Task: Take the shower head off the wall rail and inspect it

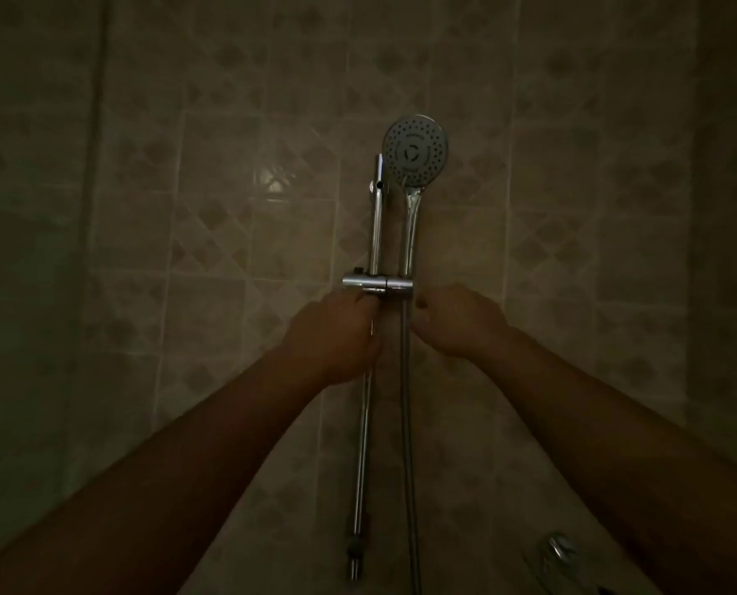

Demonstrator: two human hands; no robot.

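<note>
Frame centre: left hand (336, 337) wraps the vertical chrome slide rail (363, 444) just below the chrome sliding bracket (377, 285). Right hand (456, 319), fingers curled, beside the grey hose (407, 423); grip unclear. Round chrome shower head (415, 150) stands upright above.

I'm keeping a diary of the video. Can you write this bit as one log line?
left hand: grips slide rail under holder | right hand: curled beside hose | shower head: docked

L hand (336, 337) grips rail (363, 444), R hand (456, 319) by hose (408, 423), shower head (415, 150) in holder (377, 285)
</note>
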